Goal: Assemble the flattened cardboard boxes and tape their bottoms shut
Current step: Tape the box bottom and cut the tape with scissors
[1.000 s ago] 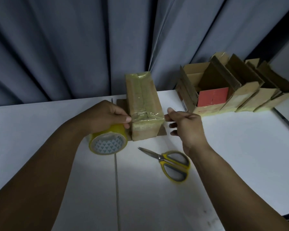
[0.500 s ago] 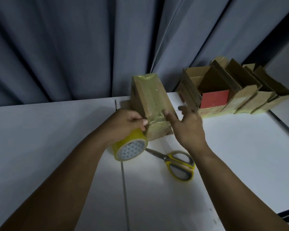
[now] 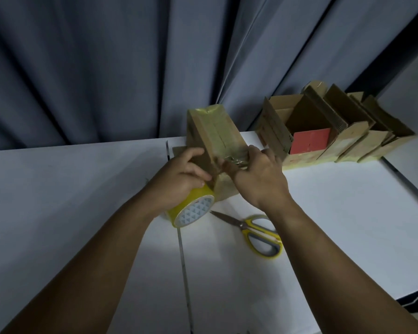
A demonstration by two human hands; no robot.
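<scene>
Box (image 3: 216, 138) runs lengthwise away from us
Our left hand (image 3: 180, 180) grips the tape roll (image 3: 194, 210) at its near end; our right hand (image 3: 260, 180) presses tape flat there, scissors (image 3: 245, 226) nearest it.

Dim room, pale light pool mid-table, soft focus, wide-angle edge bending
</scene>
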